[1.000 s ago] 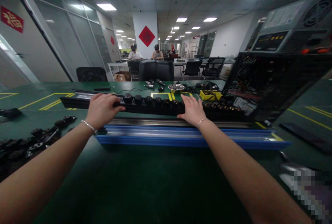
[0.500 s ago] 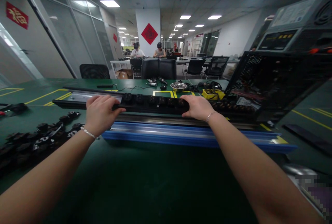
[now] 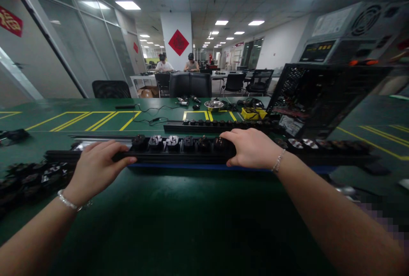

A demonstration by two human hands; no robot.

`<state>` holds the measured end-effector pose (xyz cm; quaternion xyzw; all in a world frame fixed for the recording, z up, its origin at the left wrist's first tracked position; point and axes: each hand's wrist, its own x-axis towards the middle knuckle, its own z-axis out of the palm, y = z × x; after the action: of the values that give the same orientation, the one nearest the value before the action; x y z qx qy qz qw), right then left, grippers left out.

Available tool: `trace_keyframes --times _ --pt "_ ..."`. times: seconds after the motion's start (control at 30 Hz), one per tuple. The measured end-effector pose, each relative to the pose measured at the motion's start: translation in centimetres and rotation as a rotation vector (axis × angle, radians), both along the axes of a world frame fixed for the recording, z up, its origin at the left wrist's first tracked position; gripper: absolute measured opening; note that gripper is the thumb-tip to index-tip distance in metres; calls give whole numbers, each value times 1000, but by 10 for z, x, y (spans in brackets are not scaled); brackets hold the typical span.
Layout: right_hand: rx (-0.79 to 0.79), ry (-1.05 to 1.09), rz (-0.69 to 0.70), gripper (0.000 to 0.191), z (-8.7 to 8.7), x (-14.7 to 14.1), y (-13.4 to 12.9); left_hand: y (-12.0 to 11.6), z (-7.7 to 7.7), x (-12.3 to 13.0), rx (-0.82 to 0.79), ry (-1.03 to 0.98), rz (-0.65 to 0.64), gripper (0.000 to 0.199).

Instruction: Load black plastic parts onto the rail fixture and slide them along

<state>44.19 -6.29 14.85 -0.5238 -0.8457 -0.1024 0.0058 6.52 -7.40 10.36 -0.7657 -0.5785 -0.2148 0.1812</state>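
Note:
A long black rail point(image 3: 182, 157), like a power strip housing, lies crosswise before me with a row of dark and pale socket-like modules point(image 3: 172, 142) set in it. My left hand point(image 3: 104, 161) grips its near side left of the modules, thumb in front and fingers over the top. With thumb and fingers around the same rail, my right hand point(image 3: 255, 148) holds it near the rightmost module of the middle group. More modules continue to the right of that hand. Just under the rail shows a thin strip of a blue rail point(image 3: 191, 167), mostly hidden.
Behind lies a second black rail point(image 3: 198, 127) with modules. A pile of dark modules point(image 3: 28, 182) sits at left. An open computer case point(image 3: 319, 97) stands at right. Further back are a metal bowl point(image 3: 214, 105), a yellow box point(image 3: 254, 113) and cables. Two people sit beyond.
Both hands have brought the black rail toward me, and it now covers most of the blue rail. The second black rail behind has come into view. The camera has turned slightly right.

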Motion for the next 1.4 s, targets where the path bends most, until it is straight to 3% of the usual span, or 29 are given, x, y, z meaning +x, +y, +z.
trace_keyframes --times 0.17,0.43,0.63,1.0,1.4 --pt "-135 -49 8 78 -12 5 -8 -7 -14 6 -129 -28 -63 34" --pt "-207 -11 16 83 -40 20 6 -3 -31 27 -268 -55 -61 31" --pt "-189 -17 -11 82 -51 18 22 19 -47 28 -261 -82 -61 28" --pt "-178 -15 -62 82 -67 11 63 43 -61 32 -184 -40 0 31" --pt "-117 9 -128 78 -81 22 57 56 -91 49 -236 -106 -19 27"
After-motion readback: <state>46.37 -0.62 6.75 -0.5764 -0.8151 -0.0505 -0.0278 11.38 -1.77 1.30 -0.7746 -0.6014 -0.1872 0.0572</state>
